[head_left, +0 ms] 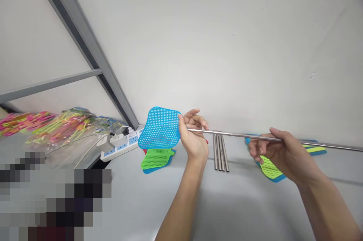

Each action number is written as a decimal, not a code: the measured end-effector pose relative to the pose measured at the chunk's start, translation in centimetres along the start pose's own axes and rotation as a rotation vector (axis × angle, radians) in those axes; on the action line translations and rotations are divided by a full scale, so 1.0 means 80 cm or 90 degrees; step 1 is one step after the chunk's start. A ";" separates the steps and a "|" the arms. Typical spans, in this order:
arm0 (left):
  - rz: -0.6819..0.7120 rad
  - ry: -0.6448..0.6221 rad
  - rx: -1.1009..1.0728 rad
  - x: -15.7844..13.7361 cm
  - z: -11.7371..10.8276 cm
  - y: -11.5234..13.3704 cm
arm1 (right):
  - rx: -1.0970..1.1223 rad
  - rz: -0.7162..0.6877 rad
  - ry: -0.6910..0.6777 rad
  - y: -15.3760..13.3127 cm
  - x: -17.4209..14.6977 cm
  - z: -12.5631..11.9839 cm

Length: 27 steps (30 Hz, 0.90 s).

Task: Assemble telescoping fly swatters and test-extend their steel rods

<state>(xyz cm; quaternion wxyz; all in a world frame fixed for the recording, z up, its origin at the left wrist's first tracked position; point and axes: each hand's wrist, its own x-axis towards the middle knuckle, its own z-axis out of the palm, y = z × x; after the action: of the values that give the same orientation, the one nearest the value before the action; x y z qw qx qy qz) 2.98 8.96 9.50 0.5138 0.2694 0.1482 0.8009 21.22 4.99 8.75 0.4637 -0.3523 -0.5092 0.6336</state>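
Note:
My left hand (195,137) pinches a blue perforated fly swatter head (160,127) at its narrow end, thumb on top. A thin silver telescopic rod (227,133) runs from that hand far to the right, meeting the head inside my grip, where the joint is hidden. Farther along, my right hand (279,152) grips the rod between thumb and fingers. Below the held head lies a green swatter head (157,159) with blue and red ones under it. Several metal tubes (220,154) lie side by side between my hands. Under my right hand is a yellow-green swatter (270,167) over blue.
A white power strip (121,146) with plugs and cables sits left on the grey table (136,203). Bagged colourful items (65,122) are piled behind it. A grey metal frame (85,40) stands against the pale wall (198,44). The lower left is pixelated.

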 end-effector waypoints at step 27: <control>-0.048 0.078 -0.008 -0.006 -0.002 -0.008 | -0.093 -0.055 0.102 -0.008 -0.005 -0.015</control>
<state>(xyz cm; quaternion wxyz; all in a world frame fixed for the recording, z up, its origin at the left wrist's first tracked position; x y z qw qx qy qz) 3.54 8.81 8.88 0.5355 0.2106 0.1841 0.7968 22.60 5.05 9.05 0.5032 -0.4125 -0.5297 0.5440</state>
